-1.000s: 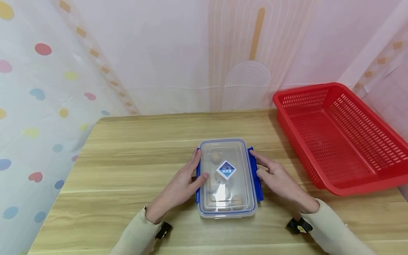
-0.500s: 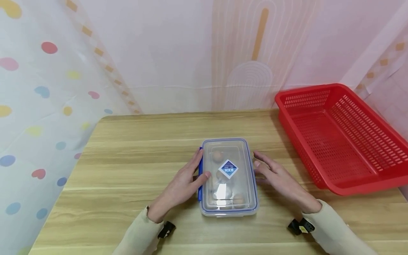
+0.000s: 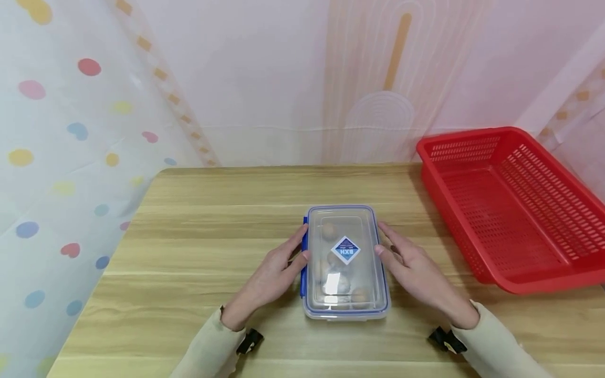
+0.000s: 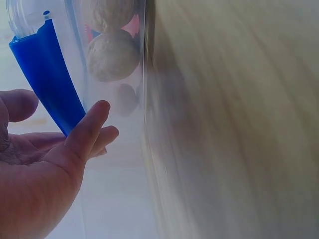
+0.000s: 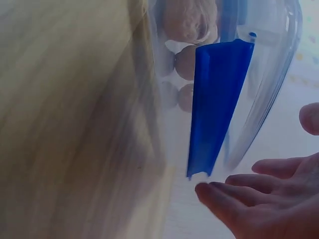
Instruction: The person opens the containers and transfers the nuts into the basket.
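A clear lidded plastic food container (image 3: 350, 223) with a blue seal and a diamond label lies on the wooden table. Several round, wrinkled, walnut-like things (image 4: 113, 55) show through its wall. My left hand (image 3: 271, 275) is at its left side, thumb at the lid's edge and fingers extended by the blue left latch (image 4: 47, 74), which tilts out from the wall. On the opposite side, my right hand (image 3: 416, 270) has its fingers extended and its thumb at the lid's right edge. The right latch (image 5: 217, 99) hangs along the side wall, just above those fingertips.
A large red perforated basket (image 3: 454, 210) stands at the right of the table (image 3: 227, 210). Behind is a patterned cloth backdrop (image 3: 269, 89). Each sleeve carries a black wrist device, such as the left one (image 3: 250, 341).
The right latch stuck out sideways a second ago and has swung down out of the head view. My right hand drew off slightly, then came back to the edge. The view shifted left.
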### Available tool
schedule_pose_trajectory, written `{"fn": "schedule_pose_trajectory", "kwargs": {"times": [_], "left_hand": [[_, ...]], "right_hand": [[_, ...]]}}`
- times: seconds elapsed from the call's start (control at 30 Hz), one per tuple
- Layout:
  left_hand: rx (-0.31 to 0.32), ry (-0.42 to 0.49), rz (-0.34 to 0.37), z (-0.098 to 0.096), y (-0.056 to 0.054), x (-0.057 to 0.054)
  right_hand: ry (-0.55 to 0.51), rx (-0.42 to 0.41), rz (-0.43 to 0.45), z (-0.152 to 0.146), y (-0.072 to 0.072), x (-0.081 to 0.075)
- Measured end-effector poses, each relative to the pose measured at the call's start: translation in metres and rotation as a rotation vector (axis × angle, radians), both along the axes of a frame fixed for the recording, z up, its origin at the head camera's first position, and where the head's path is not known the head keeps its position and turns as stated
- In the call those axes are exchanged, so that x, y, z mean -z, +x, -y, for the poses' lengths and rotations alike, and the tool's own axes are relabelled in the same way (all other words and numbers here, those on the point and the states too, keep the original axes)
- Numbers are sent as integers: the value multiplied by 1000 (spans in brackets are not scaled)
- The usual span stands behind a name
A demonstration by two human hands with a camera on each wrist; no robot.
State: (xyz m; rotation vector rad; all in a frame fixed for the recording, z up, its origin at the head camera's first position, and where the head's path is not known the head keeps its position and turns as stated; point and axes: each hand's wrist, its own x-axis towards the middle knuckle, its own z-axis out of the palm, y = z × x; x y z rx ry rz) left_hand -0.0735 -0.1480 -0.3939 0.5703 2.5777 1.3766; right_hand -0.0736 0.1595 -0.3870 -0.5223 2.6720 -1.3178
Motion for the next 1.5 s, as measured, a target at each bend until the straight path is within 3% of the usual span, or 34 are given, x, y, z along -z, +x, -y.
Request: {"fn": "schedule_pose_trajectory", "kwargs": {"times": [0.17,0.37,0.63,1.03,1.33,1.5], "left_hand": [[-23,42,33,0,0,0],[-63,67,89,1,1,-2],[-70,104,98,4,0,1],[-66,132,108,4,-3,3],[-209,120,95,-4,-6,2],[-251,134,82,-7,-8,3]], "right_hand": [[157,-28,-93,6,7,-4],[267,-79,-190,13,10,-6],[402,-156,-329,17,7,-3],[482,-187,-345,20,2,3],[498,-210,-326,21,-1,5],[490,-210,-319,21,-2,5]]}}
